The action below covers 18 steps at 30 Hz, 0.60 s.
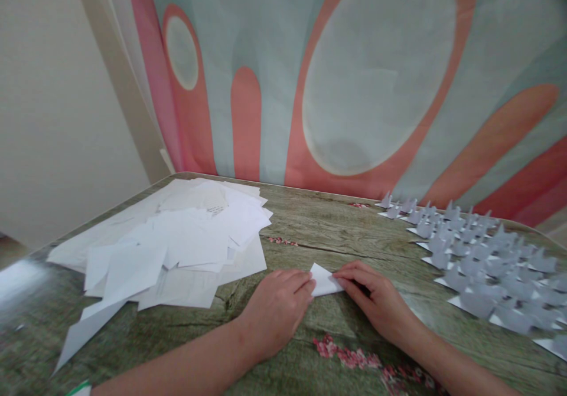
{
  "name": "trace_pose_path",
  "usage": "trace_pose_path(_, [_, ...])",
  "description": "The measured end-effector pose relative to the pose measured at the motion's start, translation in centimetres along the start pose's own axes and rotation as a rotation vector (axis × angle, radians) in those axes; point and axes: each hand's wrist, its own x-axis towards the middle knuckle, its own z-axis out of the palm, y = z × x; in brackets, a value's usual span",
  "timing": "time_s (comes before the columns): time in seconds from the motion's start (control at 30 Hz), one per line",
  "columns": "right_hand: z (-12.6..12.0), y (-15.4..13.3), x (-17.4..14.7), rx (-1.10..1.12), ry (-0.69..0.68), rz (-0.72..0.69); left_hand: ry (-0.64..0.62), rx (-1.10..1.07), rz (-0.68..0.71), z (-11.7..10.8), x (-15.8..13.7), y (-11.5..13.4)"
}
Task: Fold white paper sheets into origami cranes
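While hands hold folded paper, print on piled sheets unreadable

Grey-green wood grain patterns the table, with pink blossoms toward its near edge; the folded paper is white, the left-edge sheets white with seemingly black print, the right-edge paper figures greyish white.

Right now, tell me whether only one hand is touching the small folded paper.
No, the left hand and the right hand both touch the folded paper, on opposite sides.
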Motion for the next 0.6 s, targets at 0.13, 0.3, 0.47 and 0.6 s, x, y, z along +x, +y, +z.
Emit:
trace_pose_path(0.13, [-0.06,-0.01,-0.03,-0.014,-0.008,-0.019,0.000,0.005,0.001,0.02,-0.02,-0.10])
trace_pose_path(0.3, [-0.06,-0.09,-0.10,-0.039,-0.027,-0.031,-0.023,0.002,-0.005,0.04,-0.06,-0.09])
trace_pose_path(0.47, [0.02,-0.24,-0.03,-0.049,-0.030,-0.022,-0.018,0.001,-0.018,0.05,0.01,-0.03])
trace_pose_path(0.6, [0.01,-0.35,0.01,-0.056,-0.035,-0.009,-0.016,-0.002,-0.018,0.03,0.02,-0.07])
